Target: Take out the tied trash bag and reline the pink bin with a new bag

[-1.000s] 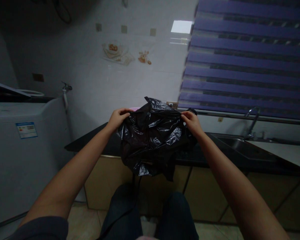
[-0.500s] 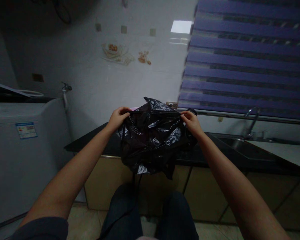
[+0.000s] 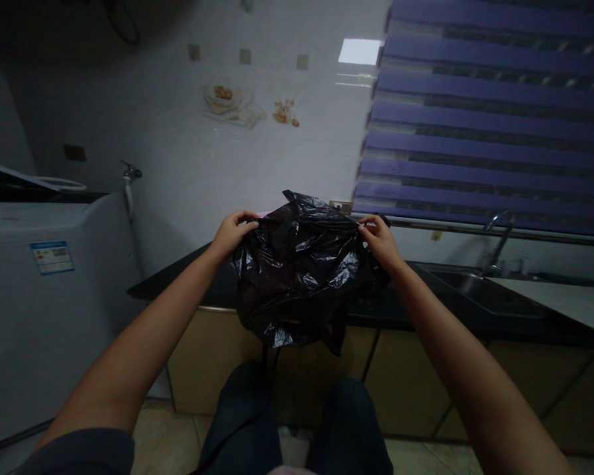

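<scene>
A crumpled black plastic bag point(image 3: 301, 277) is stretched between my two hands, in front of the counter. My left hand point(image 3: 235, 234) pinches its upper left edge between thumb and fingers. On the other side, my right hand point(image 3: 379, 239) pinches the upper right edge. The bag's glossy folds hang down past the counter's front edge, and one loose corner sticks up at the top. A sliver of something pink shows behind the bag near my left fingertips; the rest of it is hidden.
A dark countertop point(image 3: 178, 280) runs along the tiled wall above tan cabinets point(image 3: 406, 376). At right are a sink point(image 3: 475, 290) with a faucet point(image 3: 499, 244) and a pale board point(image 3: 559, 297). A washing machine point(image 3: 44, 310) stands at left. Purple striped blinds point(image 3: 490, 119) cover the window.
Both hands keep their pinch on the bag in nearly the same place. The bag's top corner and folds have shifted very slightly.
</scene>
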Demonstrator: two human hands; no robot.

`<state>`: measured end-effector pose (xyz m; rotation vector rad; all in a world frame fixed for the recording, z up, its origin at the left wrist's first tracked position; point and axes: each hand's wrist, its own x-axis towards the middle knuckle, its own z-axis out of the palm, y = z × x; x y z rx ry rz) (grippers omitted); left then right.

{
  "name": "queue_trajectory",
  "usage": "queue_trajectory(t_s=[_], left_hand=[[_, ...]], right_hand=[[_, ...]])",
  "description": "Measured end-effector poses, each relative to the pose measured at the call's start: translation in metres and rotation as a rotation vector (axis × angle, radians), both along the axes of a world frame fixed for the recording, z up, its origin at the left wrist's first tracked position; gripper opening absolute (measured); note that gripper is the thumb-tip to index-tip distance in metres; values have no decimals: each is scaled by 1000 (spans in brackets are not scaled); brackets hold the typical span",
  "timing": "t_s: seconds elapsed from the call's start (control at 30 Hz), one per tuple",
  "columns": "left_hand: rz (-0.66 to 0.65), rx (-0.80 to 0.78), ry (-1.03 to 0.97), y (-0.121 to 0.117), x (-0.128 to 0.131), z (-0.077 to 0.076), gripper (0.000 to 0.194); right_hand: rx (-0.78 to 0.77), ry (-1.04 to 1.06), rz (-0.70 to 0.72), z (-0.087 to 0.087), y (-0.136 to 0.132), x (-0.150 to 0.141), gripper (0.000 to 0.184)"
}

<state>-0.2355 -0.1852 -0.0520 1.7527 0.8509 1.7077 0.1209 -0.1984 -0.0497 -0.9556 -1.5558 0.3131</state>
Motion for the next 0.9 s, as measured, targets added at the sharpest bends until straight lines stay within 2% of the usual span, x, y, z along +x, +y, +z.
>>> queue_trajectory(t_s=[0.23,0.53,0.6,0.73,0.9], left_hand=[[-13,-8,-31,-2,2,1,28],[1,49,19,1,2,2,33],[-8,47,34,1,1,2,35],[-25,71,91,2,1,1,36],[-21,49,184,-1,2,0,26]], right_hand=[[56,-75,-51,3,-2,-4,12],[10,-33,-17,8,-16,-11,46],[5,-34,-15,8,-16,-10,49],[-12,-42,-31,7,-14,-9,42],[-35,-56,-64,9,-14,-8,35]])
